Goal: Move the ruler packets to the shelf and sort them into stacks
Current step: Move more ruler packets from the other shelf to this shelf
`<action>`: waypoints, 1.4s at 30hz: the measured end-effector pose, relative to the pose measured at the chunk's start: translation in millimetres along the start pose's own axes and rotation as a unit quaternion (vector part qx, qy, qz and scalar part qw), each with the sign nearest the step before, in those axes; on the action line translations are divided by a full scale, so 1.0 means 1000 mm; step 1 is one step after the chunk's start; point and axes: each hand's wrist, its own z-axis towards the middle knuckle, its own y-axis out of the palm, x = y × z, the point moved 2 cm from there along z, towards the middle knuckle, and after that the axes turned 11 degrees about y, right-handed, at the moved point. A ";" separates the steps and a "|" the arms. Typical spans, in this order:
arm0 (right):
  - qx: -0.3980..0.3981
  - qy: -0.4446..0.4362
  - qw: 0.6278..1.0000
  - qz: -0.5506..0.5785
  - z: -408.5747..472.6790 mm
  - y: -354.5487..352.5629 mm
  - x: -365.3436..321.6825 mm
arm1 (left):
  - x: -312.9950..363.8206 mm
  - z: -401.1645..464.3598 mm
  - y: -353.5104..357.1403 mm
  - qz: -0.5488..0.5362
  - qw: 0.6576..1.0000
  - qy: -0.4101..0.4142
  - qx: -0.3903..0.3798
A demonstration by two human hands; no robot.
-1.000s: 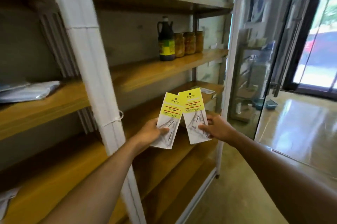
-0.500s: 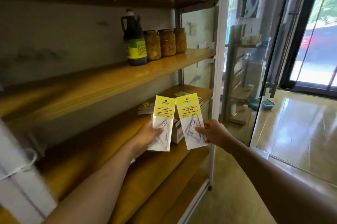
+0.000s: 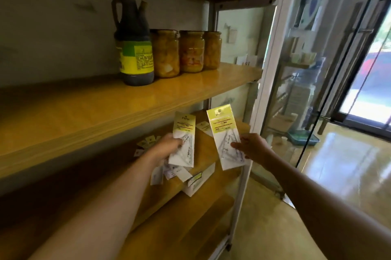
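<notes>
Both hands are out in front of the wooden shelf unit, each holding a packet. The left hand [image 3: 169,145] grips a flat clear plastic ruler packet with a pale yellow header card [image 3: 183,140], fingers curled round its lower edge; this packet sits under the yellow wooden middle shelf board [image 3: 131,103], in shade, upright and leaning a little to the right. The right hand [image 3: 252,146] pinches a second clear ruler packet with a bright yellow header card [image 3: 227,138] by its right edge, thumb on the front face. It stands to the right of the left packet, apart from it, tilted slightly left at the top. Through both clear fronts you can make out pale set-square shapes and ruler markings; the print on the headers is too small to read.

Below the left packet, on the lower wooden shelf board [image 3: 203,155], lies a loose scatter of more white-and-yellow packets [image 3: 169,172], and just right of them a white cardboard box with a yellow label [image 3: 198,179] at the shelf's front edge.

Up on the middle shelf board stands a dark plastic sauce jug with a green-yellow label [image 3: 133,48], and just right of it, three glass jars of yellow-orange preserves [image 3: 186,52] in a row.
</notes>
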 end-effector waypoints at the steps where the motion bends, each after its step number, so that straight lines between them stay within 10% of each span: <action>1: 0.000 0.001 1.000 -0.007 0.015 -0.001 0.004 | 0.000 0.008 0.004 0.006 1.000 0.001 -0.007; 16: -0.105 0.001 0.988 0.111 0.203 -0.031 0.067 | -0.003 0.126 0.117 -0.111 0.973 -0.112 0.168; 25: -0.197 -0.043 0.978 0.054 0.258 -0.033 0.086 | 0.002 0.160 0.163 0.240 0.942 -0.112 0.204; 42: -0.110 -0.143 0.954 -0.240 0.281 0.011 0.030 | 0.005 0.102 0.093 0.409 0.897 -0.029 0.167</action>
